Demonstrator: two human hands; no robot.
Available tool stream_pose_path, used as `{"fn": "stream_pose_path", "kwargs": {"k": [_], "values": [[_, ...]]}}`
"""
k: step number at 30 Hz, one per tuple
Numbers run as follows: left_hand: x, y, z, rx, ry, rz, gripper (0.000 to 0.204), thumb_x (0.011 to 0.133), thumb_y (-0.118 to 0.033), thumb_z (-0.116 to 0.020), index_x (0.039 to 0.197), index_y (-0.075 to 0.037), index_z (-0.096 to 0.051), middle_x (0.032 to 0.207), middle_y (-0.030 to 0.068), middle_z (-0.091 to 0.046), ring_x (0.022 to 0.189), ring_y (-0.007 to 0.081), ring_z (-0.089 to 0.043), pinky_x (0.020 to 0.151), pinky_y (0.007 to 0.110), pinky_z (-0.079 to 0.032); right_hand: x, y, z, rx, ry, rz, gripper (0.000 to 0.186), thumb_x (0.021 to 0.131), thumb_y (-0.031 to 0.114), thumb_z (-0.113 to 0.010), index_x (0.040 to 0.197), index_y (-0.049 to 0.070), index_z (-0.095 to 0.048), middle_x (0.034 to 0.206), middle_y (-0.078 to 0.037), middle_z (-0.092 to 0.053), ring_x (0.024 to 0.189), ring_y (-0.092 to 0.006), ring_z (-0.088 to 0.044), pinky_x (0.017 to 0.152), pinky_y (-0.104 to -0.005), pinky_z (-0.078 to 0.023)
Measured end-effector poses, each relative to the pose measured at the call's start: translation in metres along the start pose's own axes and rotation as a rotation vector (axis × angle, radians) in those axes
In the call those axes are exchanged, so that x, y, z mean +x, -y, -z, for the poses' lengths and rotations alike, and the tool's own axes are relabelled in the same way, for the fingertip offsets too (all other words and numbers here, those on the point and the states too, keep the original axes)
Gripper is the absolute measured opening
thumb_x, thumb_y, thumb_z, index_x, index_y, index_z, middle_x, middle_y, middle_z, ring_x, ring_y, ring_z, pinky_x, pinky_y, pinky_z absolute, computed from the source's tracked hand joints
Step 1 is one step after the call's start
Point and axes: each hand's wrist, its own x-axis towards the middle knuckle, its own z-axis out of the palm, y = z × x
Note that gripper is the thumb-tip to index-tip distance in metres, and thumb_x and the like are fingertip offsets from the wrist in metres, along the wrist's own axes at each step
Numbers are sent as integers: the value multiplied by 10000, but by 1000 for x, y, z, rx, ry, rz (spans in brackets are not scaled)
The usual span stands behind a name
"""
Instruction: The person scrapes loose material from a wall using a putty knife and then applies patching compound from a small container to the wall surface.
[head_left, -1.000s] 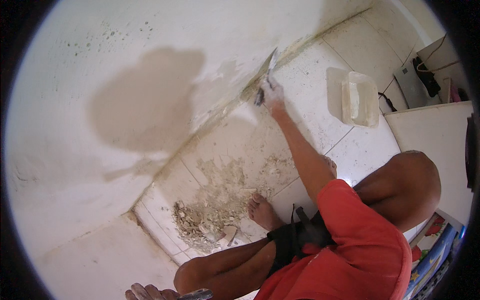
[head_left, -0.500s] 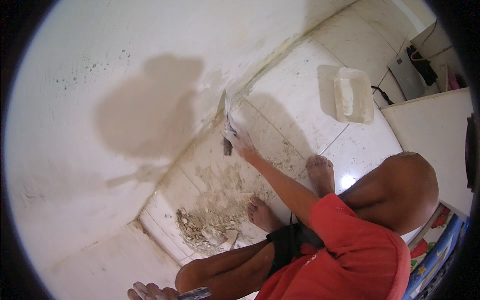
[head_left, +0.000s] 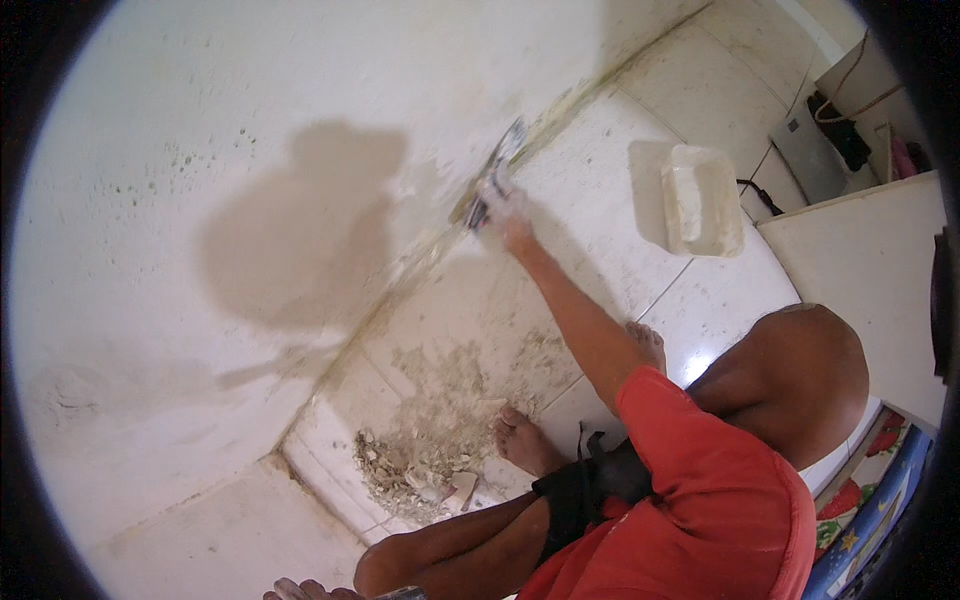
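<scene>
My right hand (head_left: 506,212), dusted white, grips a putty knife (head_left: 509,143) by its dark handle. Its metal blade lies along the seam where the white wall (head_left: 300,60) meets the tiled floor, over a damp, smeared patch of wall. Low at the bottom edge, my left hand (head_left: 308,591) is partly cut off by the frame, its fingers curled around a flat grey tool (head_left: 402,593) of which only an end shows. Crumbled plaster rubble (head_left: 410,470) lies in a heap by my foot, with thinner dust spread toward the wall.
A translucent plastic tub (head_left: 705,205) with some pale residue stands on the tiles to the right. Beyond it are a low white cabinet (head_left: 850,250), a grey panel (head_left: 808,155) and a black cable (head_left: 765,197). My bare foot (head_left: 522,440) rests beside the rubble.
My right hand has moved up and to the right along the wall seam with the putty knife, whose blade has tilted rightward. My left hand has sunk lower, mostly out of the frame.
</scene>
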Motion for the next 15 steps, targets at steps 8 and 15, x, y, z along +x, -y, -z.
{"fn": "stream_pose_path", "kwargs": {"k": [8,15], "values": [[15,10,-7,32,-4,40,189,988,-172,-513,936,-36,-393,907,93,-414,693,185,-447,604,447,-536,-89,-43,-12,-242,67,21,560,933,354,-606,1404,80,-481,973,-45,-626,851,-82,-558,794,-287,-486],[4,2,-17,30,14,-191,209,967,-174,-568,888,-56,-415,888,60,-393,697,148,-406,518,245,-379,3,-17,27,102,39,71,125,929,149,-614,1025,69,-620,744,16,-577,657,-85,-548,543,-269,-492]]}}
